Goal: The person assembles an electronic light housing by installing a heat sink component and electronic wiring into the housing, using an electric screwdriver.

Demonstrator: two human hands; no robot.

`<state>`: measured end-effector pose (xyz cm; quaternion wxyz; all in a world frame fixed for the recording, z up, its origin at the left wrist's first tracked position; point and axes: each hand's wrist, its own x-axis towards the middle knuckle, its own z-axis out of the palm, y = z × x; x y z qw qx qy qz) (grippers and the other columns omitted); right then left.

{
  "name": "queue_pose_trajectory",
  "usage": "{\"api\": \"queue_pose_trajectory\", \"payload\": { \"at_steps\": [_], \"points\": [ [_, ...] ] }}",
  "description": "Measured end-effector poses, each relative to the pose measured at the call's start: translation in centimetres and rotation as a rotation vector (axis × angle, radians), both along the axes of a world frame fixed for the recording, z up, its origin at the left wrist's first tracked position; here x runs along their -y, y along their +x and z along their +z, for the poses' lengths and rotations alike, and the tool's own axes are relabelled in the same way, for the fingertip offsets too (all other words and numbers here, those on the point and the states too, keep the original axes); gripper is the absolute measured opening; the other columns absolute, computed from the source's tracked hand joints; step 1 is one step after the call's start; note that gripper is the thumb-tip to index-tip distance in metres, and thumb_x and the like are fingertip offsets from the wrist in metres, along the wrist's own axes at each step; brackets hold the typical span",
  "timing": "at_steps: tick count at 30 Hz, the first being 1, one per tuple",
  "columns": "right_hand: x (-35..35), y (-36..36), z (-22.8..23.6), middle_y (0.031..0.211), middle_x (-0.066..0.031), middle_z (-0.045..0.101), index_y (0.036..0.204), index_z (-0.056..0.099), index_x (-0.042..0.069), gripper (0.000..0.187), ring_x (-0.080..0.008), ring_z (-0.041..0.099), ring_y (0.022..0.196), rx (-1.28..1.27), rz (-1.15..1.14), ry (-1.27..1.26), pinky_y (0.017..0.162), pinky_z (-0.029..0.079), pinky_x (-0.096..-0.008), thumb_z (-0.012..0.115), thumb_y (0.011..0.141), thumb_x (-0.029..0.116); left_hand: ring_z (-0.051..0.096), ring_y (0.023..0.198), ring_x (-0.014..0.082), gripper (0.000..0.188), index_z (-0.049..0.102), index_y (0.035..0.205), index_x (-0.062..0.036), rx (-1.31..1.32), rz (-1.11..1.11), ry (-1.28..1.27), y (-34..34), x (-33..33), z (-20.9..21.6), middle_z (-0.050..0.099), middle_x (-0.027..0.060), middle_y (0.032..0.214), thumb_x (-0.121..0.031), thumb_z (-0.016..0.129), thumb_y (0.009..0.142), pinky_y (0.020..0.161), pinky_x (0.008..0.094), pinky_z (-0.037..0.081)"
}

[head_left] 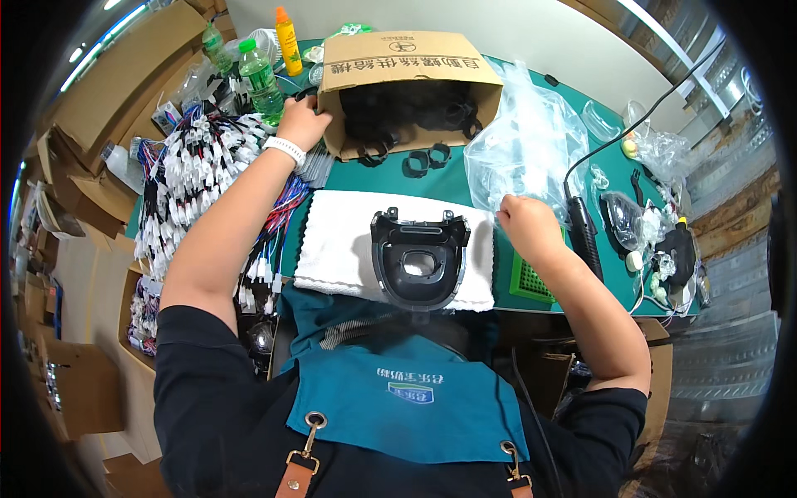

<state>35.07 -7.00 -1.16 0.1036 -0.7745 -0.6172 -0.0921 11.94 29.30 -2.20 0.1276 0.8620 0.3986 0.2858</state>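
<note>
My left hand reaches to the left side of an open cardboard box, its fingers closed round something dark that I cannot make out. Many small black parts fill the box, and a few black ring-shaped pieces lie before its opening. A black plastic housing with an oval hole rests on a folded white cloth in front of me. To the right of the cloth, my right hand is closed by the clear plastic bag; whatever it may hold is hidden.
A black corded electric screwdriver stands beside a green perforated tray at right. Bundled wires with white connectors crowd the left. Behind them stand a green bottle and a yellow bottle. Loose small parts cover the right table end.
</note>
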Motion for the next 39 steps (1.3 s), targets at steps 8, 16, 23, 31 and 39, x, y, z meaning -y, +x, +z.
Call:
{"api": "queue_pose_trajectory", "payload": {
  "at_steps": [8,16,23,31,39],
  "points": [
    [0.6,0.6,0.4,0.07,-0.0097,0.066,0.079,0.062,0.001,0.014,-0.0185,0.064,0.067,-0.238,-0.114,0.131,0.062,0.048,-0.0339,0.066,0.085,0.013,0.048,0.109,0.0356,0.047,0.063,0.115,-0.0009,-0.046,-0.068,-0.11,-2.7,2.8,1.4,0.063,0.0215,0.109,-0.027,0.066,0.076,0.098,0.0387,0.042],
    [1.1,2.2,0.2,0.08,-0.0108,0.065,0.082,0.059,-0.001,0.014,-0.0218,0.062,0.068,-0.636,-0.196,0.204,0.064,0.048,-0.0316,0.066,0.085,0.011,0.031,0.123,0.0422,0.088,0.036,0.126,0.016,0.095,-0.018,0.003,-3.8,6.3,2.0,0.024,0.0359,0.132,-0.045,0.074,0.076,0.107,0.0409,0.033],
    [2.6,-6.8,5.6,0.091,-0.0135,0.066,0.099,0.058,0.004,0.025,-0.0309,0.064,0.078,-0.307,0.192,0.226,0.069,0.052,-0.0385,0.071,0.079,0.008,0.056,0.098,0.0255,0.036,0.056,0.104,0.0014,0.303,-0.464,-0.358,-9.2,18.5,7.4,0.056,0.0113,0.098,-0.031,0.06,0.088,0.088,0.0353,0.045],
    [-1.0,-11.5,2.3,0.084,-0.0118,0.066,0.121,0.055,0.002,0.047,-0.0295,0.063,0.079,-0.218,0.428,-0.052,0.07,0.051,-0.0401,0.07,0.079,0.016,0.058,0.072,0.0299,0.02,0.057,0.083,-0.0033,0.232,-0.471,-0.108,-8.8,24.0,3.7,0.055,0.0111,0.081,-0.017,0.07,0.078,0.062,0.0359,0.046],
    [-0.4,-11.6,2.1,0.104,-0.0109,0.069,0.117,0.062,0.005,0.046,-0.0275,0.066,0.093,-0.217,0.426,0.079,0.079,0.053,-0.0357,0.075,0.074,0.014,0.063,0.085,0.0293,0.027,0.055,0.087,-0.0034,0.22,-0.475,-0.266,-8.9,23.1,2.1,0.061,0.0103,0.089,-0.017,0.073,0.073,0.071,0.0361,0.047]
  ]
}}
